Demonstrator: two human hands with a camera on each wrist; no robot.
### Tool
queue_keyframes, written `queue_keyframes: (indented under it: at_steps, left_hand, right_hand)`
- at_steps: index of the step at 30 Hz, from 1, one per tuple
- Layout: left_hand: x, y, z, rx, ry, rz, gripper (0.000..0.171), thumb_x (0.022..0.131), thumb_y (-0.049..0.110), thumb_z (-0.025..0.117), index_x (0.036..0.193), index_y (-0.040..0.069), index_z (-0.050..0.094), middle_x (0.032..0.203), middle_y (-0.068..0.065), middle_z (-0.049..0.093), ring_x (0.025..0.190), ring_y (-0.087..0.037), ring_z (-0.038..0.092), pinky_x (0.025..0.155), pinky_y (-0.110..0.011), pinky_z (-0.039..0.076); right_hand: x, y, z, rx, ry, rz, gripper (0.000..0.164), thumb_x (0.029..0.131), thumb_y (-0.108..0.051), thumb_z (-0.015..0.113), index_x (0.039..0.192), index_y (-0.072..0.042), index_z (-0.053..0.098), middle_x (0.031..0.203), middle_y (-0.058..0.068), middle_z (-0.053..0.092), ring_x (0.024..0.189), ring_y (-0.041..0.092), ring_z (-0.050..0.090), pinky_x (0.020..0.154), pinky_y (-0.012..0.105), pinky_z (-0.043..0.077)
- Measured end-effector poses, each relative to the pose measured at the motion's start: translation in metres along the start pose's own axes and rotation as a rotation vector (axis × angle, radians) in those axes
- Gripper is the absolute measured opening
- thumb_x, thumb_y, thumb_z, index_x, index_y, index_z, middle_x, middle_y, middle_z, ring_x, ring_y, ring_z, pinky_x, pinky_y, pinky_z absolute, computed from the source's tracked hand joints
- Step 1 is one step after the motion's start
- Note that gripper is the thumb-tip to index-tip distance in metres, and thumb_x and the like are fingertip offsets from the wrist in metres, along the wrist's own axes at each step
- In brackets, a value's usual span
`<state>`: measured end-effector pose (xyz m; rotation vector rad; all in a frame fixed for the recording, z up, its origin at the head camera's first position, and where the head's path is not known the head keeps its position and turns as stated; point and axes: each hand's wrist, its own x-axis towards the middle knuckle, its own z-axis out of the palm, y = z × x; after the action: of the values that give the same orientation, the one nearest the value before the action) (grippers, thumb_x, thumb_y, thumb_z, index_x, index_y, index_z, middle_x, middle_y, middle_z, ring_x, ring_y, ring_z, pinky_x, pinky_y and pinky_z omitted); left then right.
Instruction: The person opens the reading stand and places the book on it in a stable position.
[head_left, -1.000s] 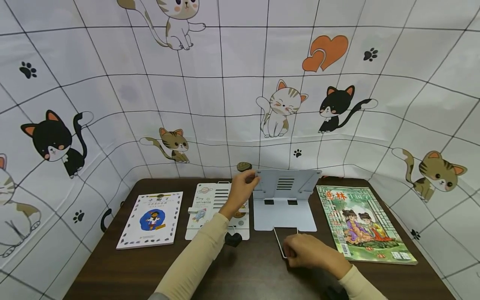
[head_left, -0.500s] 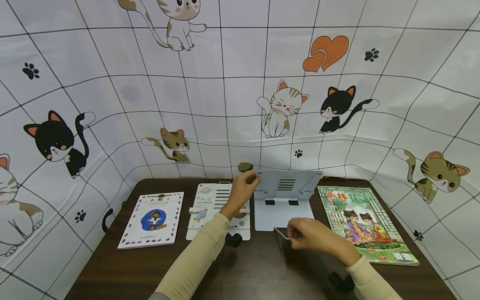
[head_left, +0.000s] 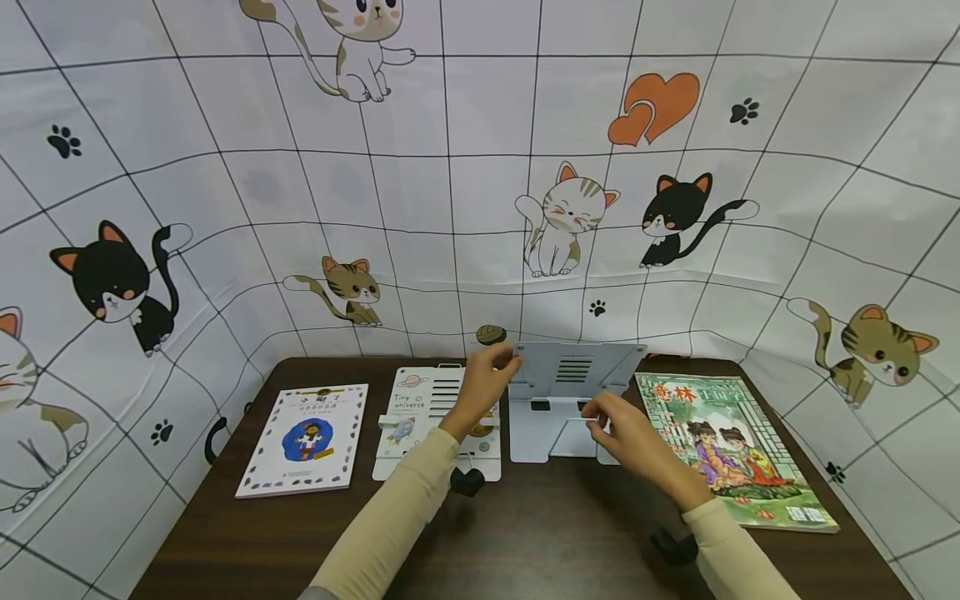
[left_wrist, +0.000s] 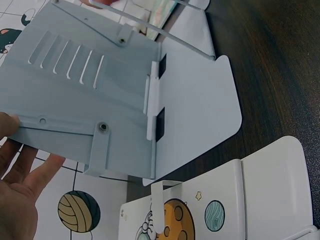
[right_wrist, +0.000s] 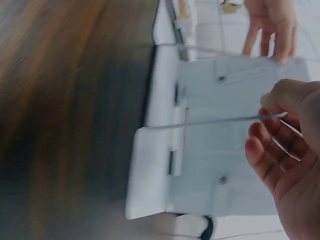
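A light grey metal folding book stand (head_left: pixel 573 367) lies with its base on the desk and its slotted panel raised at the back. My left hand (head_left: pixel 483 383) grips the panel's upper left corner, thumb on one face and fingers behind, as the left wrist view shows. A thin wire support (right_wrist: pixel 210 122) hinged at the base's front edge stands tilted up. Its free bar is pinched between thumb and index finger of my right hand (head_left: pixel 637 446), in front of the panel. In the right wrist view the other fingers of the right hand (right_wrist: pixel 300 130) are loosely curled.
Left of the grey stand lies a white printed "Tiny universe" stand (head_left: pixel 405 421) with a clip. A white booklet (head_left: pixel 303 437) is farther left. A green illustrated magazine (head_left: pixel 731 454) lies to the right. A cat-print curtain (head_left: pixel 480 192) hangs behind the dark wooden desk (head_left: pixel 517 542).
My right hand has lifted the wire support from lying flat towards the front and swung it up and back towards the panel. My left hand keeps its hold on the panel corner.
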<state>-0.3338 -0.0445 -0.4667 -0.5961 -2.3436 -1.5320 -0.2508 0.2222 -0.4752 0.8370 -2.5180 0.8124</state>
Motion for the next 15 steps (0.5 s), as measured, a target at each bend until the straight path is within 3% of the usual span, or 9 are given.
queue_keyframes:
  at_steps: [4,10,15]
  left_hand:
    - [0.000,-0.001,0.000,0.006,0.000,0.012,0.015,0.104,0.013,0.070,0.116,0.006,0.077,0.108,-0.011,0.079,0.100,-0.025,0.075,0.087,-0.037,0.061]
    - [-0.001,-0.001,0.000,0.015,0.005,0.020,0.014,0.104,0.013,0.070,0.115,0.006,0.077,0.106,-0.010,0.079,0.097,-0.023,0.075,0.085,-0.034,0.060]
    - [-0.002,-0.002,0.000,0.015,0.009,0.030,0.013,0.104,0.014,0.070,0.112,0.007,0.077,0.104,-0.009,0.079,0.096,-0.023,0.074,0.085,-0.033,0.059]
  right_hand:
    - [-0.005,0.016,0.009,0.110,-0.010,0.109,0.010,0.096,0.002,0.075,0.100,-0.006,0.069,0.093,0.002,0.069,0.078,0.010,0.065,0.066,0.025,0.057]
    - [-0.012,0.035,0.018,0.294,-0.097,0.295,0.004,0.099,-0.005,0.074,0.100,-0.002,0.071,0.090,0.012,0.074,0.075,0.023,0.075,0.066,0.025,0.059]
    - [-0.010,0.045,0.022,0.276,-0.128,0.353,0.008,0.101,-0.012,0.073,0.103,-0.004,0.074,0.087,0.011,0.076,0.073,0.016,0.072,0.067,0.025,0.056]
